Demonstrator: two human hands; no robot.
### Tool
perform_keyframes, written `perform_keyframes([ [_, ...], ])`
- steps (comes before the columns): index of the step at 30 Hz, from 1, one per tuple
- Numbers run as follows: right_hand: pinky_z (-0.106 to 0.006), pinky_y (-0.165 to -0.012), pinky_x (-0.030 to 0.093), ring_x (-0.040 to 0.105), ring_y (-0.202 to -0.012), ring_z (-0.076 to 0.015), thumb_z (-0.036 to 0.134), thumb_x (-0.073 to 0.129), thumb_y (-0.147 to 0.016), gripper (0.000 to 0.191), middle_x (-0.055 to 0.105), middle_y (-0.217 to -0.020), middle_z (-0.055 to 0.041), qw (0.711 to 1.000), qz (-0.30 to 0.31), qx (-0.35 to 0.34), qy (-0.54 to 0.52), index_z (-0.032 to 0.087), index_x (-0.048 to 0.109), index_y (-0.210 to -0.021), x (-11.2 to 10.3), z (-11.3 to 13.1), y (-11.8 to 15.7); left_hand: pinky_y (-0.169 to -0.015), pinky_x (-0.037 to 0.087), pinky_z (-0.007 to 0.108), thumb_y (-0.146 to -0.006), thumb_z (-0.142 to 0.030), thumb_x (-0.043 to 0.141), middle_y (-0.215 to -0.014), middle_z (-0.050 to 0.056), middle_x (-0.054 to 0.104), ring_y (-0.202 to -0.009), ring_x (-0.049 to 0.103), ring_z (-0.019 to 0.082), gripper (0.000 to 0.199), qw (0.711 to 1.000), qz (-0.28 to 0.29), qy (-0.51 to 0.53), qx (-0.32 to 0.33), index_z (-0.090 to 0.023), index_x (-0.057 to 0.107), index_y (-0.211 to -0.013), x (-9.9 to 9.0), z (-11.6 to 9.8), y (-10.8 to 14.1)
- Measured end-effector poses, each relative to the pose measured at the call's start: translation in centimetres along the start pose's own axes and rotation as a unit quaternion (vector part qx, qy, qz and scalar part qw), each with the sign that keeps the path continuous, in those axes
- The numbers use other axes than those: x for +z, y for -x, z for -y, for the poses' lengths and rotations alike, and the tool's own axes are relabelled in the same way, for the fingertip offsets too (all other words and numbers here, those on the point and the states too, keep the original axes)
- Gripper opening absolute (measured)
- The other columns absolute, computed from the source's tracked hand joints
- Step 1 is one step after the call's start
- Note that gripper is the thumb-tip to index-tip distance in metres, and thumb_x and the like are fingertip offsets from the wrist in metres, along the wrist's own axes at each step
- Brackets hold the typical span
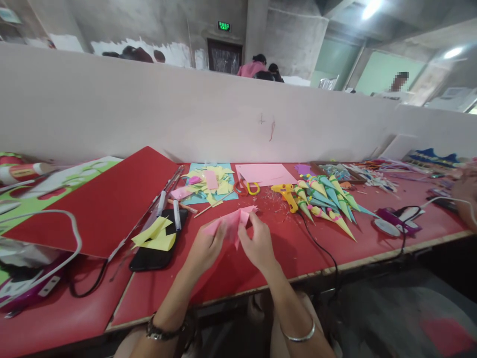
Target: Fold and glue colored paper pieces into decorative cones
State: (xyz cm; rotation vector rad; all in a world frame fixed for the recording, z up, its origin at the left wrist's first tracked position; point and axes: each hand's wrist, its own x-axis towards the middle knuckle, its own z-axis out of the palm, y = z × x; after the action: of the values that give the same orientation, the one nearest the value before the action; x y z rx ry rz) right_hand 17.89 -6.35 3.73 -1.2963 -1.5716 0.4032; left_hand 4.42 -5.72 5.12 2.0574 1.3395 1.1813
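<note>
A pink sheet of folded paper is held between my two hands, just above the red tabletop. My left hand grips its left side, thumb on top. On the right side, my right hand pinches a raised fold with thumb and fingers. Beyond my hands lie scissors with orange-yellow handles. Close to my right hand sits a yellow glue gun, its black cord running toward the table edge. A pile of cut yellow paper strips rests on a blue sheet farther back.
Several paper cones lie right of the glue gun. A black phone under yellow paper scraps and a large red board are at left. Flat pink paper lies near the white partition. At far right shows another person's hand.
</note>
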Motion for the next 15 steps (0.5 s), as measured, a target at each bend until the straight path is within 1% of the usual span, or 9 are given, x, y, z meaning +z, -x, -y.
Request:
perform_keyframes([
  [2, -0.023, -0.055, 0.034, 0.046, -0.055, -0.0123, 0.026, 0.039, -0.08, 0.019, 0.047, -0.057, 0.0021, 0.999, -0.014, 0.017, -0.04, 0.016, 0.054, -0.073, -0.2, -0.3, -0.1, -0.056, 0.044, 0.026, -0.085, -0.035, 0.032, -0.063, 0.002, 0.061, -0.06, 0.056, 0.017, 0.034, 1.0, -0.003, -0.026, 0.0, -0.017, 0.055, -0.067, -0.1, 0.3, -0.2],
  [3, -0.022, -0.053, 0.033, 0.044, -0.053, -0.0115, 0.027, 0.038, -0.081, 0.022, 0.044, -0.055, 0.0029, 0.998, -0.017, 0.025, -0.064, 0.015, 0.054, -0.071, -0.2, -0.4, 0.0, -0.06, 0.045, 0.028, -0.084, -0.035, 0.035, -0.07, 0.003, 0.063, -0.065, 0.058, 0.018, 0.03, 0.999, -0.018, -0.04, -0.002, -0.016, 0.057, -0.074, -0.1, 0.5, -0.3],
  [5, -0.021, -0.05, 0.031, 0.04, -0.052, -0.0103, 0.029, 0.038, -0.082, 0.025, 0.04, -0.054, 0.0039, 0.993, 0.0, 0.033, -0.112, 0.015, 0.053, -0.068, -0.2, -0.6, 0.2, -0.073, 0.044, 0.033, -0.08, -0.036, 0.044, -0.095, 0.009, 0.063, -0.084, 0.058, 0.023, 0.03, 0.99, -0.095, -0.104, 0.011, -0.015, 0.056, -0.098, -0.1, 0.7, -0.3],
  [7, -0.02, -0.05, 0.031, 0.039, -0.052, -0.0097, 0.028, 0.039, -0.081, 0.024, 0.041, -0.055, 0.0037, 0.988, 0.036, 0.03, -0.15, 0.015, 0.052, -0.067, -0.1, -0.7, 0.4, -0.089, 0.036, 0.04, -0.078, -0.036, 0.05, -0.117, 0.015, 0.053, -0.106, 0.05, 0.027, 0.045, 0.961, -0.176, -0.206, 0.062, -0.014, 0.046, -0.117, 0.1, 0.7, -0.3],
  [8, -0.02, -0.051, 0.032, 0.039, -0.053, -0.0097, 0.027, 0.04, -0.081, 0.022, 0.042, -0.056, 0.0035, 0.985, 0.052, 0.024, -0.164, 0.015, 0.052, -0.066, -0.1, -0.7, 0.6, -0.094, 0.03, 0.042, -0.079, -0.035, 0.05, -0.123, 0.015, 0.05, -0.112, 0.045, 0.028, 0.046, 0.944, -0.19, -0.251, 0.097, -0.015, 0.044, -0.12, 0.1, 0.6, -0.2],
  [10, -0.021, -0.054, 0.034, 0.042, -0.056, -0.0102, 0.024, 0.041, -0.079, 0.019, 0.046, -0.058, 0.0026, 0.98, 0.074, 0.007, -0.186, 0.015, 0.051, -0.065, 0.0, -0.8, 0.8, -0.1, 0.02, 0.045, -0.082, -0.031, 0.045, -0.126, 0.012, 0.049, -0.118, 0.039, 0.027, 0.036, 0.93, -0.157, -0.297, 0.15, -0.02, 0.049, -0.116, 0.3, 0.2, -0.2],
  [12, -0.021, -0.057, 0.035, 0.044, -0.058, -0.011, 0.023, 0.042, -0.077, 0.017, 0.047, -0.06, 0.002, 0.975, 0.087, -0.004, -0.205, 0.016, 0.05, -0.064, 0.1, -1.0, 1.0, -0.1, 0.015, 0.046, -0.086, -0.026, 0.038, -0.116, 0.008, 0.057, -0.113, 0.045, 0.024, 0.025, 0.941, -0.091, -0.285, 0.157, -0.023, 0.057, -0.102, 0.4, -0.3, -0.3],
  [13, -0.021, -0.057, 0.036, 0.044, -0.059, -0.0112, 0.022, 0.042, -0.077, 0.017, 0.047, -0.06, 0.0019, 0.973, 0.092, -0.004, -0.212, 0.016, 0.049, -0.064, 0.1, -1.1, 1.1, -0.099, 0.016, 0.046, -0.087, -0.025, 0.035, -0.107, 0.006, 0.062, -0.106, 0.05, 0.022, 0.025, 0.951, -0.058, -0.267, 0.143, -0.022, 0.059, -0.095, 0.4, -0.5, -0.4],
  [15, -0.021, -0.056, 0.035, 0.043, -0.058, -0.011, 0.023, 0.042, -0.076, 0.017, 0.045, -0.059, 0.0024, 0.97, 0.095, 0.009, -0.223, 0.016, 0.048, -0.062, 0.0, -1.2, 1.1, -0.093, 0.025, 0.043, -0.088, -0.024, 0.031, -0.086, 0.004, 0.066, -0.087, 0.058, 0.018, 0.028, 0.968, 0.004, -0.225, 0.111, -0.02, 0.058, -0.082, 0.4, -0.6, -0.5],
])
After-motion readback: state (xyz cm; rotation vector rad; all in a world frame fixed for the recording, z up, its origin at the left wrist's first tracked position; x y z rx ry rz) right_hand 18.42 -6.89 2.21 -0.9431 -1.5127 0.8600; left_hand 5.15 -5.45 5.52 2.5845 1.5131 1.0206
